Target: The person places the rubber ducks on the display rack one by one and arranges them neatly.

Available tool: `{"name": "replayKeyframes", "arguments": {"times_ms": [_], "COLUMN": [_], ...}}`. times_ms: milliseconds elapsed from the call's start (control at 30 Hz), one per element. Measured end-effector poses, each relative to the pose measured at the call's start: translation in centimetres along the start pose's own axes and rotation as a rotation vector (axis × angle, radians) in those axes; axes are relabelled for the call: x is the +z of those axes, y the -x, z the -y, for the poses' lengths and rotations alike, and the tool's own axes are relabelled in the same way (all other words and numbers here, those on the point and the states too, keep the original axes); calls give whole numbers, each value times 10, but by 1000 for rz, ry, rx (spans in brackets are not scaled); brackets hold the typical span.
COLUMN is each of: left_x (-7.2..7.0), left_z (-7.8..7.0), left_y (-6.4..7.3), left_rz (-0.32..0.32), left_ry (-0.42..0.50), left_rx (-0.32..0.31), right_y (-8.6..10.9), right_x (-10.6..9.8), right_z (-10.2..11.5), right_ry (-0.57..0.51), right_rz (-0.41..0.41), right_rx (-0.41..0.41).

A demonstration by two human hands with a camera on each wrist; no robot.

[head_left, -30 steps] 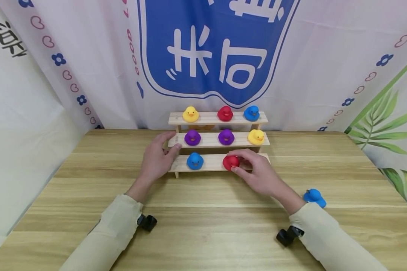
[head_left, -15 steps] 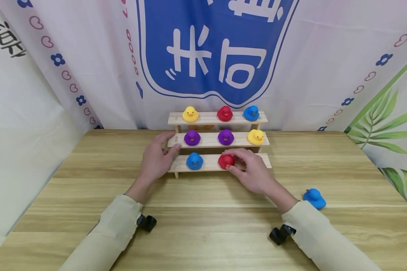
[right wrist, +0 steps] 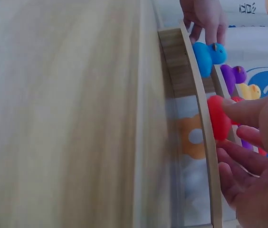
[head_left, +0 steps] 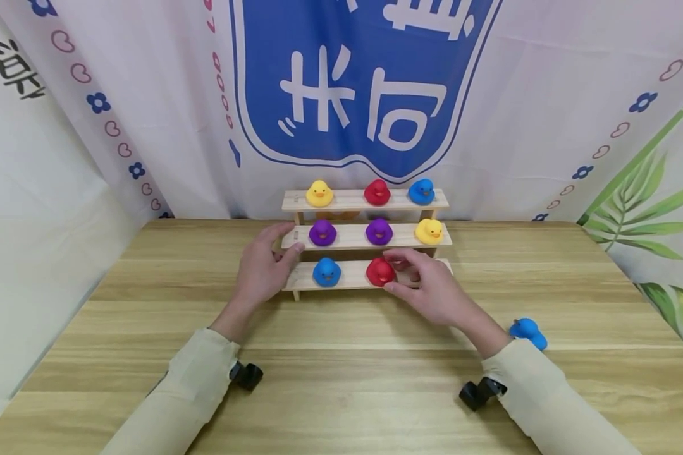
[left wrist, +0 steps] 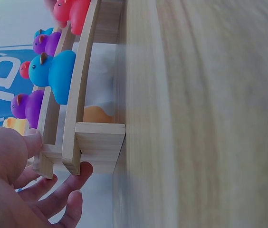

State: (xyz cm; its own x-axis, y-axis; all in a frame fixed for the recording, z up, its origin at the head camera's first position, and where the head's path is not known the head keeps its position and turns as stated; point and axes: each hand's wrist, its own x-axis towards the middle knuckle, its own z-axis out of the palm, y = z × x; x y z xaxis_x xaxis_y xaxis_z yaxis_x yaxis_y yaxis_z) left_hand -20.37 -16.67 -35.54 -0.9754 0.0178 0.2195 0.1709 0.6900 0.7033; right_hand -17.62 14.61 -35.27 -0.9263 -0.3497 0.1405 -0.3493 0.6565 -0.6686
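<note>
A three-tier wooden display stand [head_left: 353, 275] bears several rubber ducks. My left hand [head_left: 264, 265] holds its left end, thumb at the front of the middle shelf and fingers against the shelf ends, as the left wrist view shows. On the bottom shelf sit a blue duck [head_left: 327, 273] and a red duck [head_left: 379, 273]. Around the red duck's right side is my right hand [head_left: 429, 287], its thumb in front and index finger behind, spread wider than the duck. In the right wrist view the thumb overlaps the red duck [right wrist: 218, 118]; contact is hard to judge.
Purple ducks [head_left: 322, 233] and a yellow duck [head_left: 429, 232] stand on the middle shelf. Yellow, red and blue ducks [head_left: 421, 192] line the top one. Another blue duck [head_left: 528, 332] lies on the table [head_left: 341, 392] beside my right forearm. A printed curtain [head_left: 176, 126] hangs behind.
My right hand first slid the red duck leftward along the bottom shelf. Since then its thumb and index finger have spread and drawn slightly right, while the duck stayed. My left hand kept its place.
</note>
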Motion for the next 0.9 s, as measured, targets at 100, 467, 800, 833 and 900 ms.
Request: {"name": "replayKeyframes", "arguments": {"times_ms": [100,467,800,833,900], "left_x": [0,0,0,0,0], "left_z": [0,1,1,1,1], "left_y": [0,0,0,0,0], "left_rz": [-2,-1,-1,-1,-3], "left_ry": [7,17,16,17,18], "left_rx": [5,-1,2,3,6], "right_y": [2,24,47,49,53], "right_x": [-6,-35,-53,-55,-58], "right_z": [-5,-18,-30,-32,-34], "right_ry": [-38,-26,45,51,63], "right_rz": [5,-69,-112,-114,-122], "right_rx": [9,-20,-45,-47,-53]}}
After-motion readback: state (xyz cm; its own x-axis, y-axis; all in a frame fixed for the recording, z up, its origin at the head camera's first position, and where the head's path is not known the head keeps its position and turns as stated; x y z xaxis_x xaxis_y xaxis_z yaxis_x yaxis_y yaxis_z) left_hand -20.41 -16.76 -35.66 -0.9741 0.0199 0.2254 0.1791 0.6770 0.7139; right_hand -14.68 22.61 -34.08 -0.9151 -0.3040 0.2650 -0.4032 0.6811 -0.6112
